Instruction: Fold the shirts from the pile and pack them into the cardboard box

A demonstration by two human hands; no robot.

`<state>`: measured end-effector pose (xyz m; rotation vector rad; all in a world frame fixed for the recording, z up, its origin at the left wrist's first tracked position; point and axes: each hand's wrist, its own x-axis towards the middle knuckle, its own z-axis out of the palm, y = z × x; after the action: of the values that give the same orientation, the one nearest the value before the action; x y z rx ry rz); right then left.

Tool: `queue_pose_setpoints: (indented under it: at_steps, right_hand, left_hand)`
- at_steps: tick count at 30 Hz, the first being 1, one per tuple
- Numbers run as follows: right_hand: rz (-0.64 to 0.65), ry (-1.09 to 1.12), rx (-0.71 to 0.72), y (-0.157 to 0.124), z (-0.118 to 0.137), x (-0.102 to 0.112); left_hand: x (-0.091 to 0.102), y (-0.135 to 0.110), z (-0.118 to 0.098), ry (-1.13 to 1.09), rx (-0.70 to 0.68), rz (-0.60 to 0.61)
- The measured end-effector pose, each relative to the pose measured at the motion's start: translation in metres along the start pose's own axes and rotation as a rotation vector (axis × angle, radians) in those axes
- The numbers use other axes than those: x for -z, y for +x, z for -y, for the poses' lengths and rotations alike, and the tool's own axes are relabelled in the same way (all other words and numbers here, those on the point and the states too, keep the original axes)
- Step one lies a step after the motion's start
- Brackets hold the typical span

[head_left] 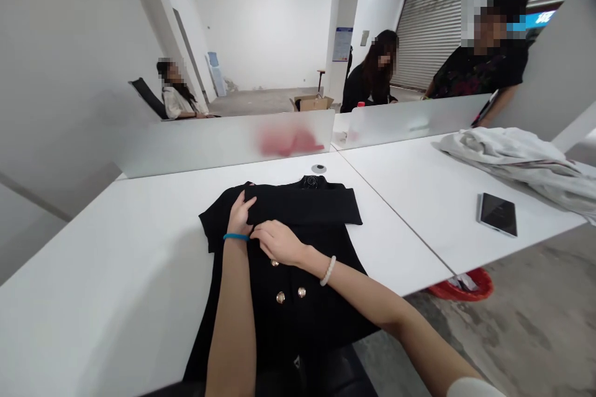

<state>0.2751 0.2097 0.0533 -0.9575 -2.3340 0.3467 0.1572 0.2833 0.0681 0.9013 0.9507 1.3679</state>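
Observation:
A black garment (298, 248) with gold buttons lies flat on the white table (116, 273), its upper part folded across to the right. My left hand (241, 216), with a blue band at the wrist, grips the left edge of the folded part, fingers curled round the cloth. My right hand (278, 242), with a white bead bracelet at the wrist, lies palm down on the garment just below the fold, beside my left hand, fingers pressed on the cloth.
A dark phone (498, 213) and a heap of pale cloth (516, 158) lie on the adjoining table at right. Frosted dividers (223, 142) stand along the far edge. A red basin (465, 285) is on the floor. Three people sit beyond the dividers.

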Motion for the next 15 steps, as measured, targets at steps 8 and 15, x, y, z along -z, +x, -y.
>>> queue_pose_setpoints:
  at_steps: [8,15]
  right_hand:
    - [-0.030,-0.134,-0.060,-0.004,-0.023,-0.010]
    - [-0.129,-0.273,-0.626,-0.047,-0.089,0.057]
  left_hand:
    - [0.008,-0.009,-0.015,-0.162,-0.149,0.082]
    - [0.054,0.002,-0.015,0.121,-0.143,-0.279]
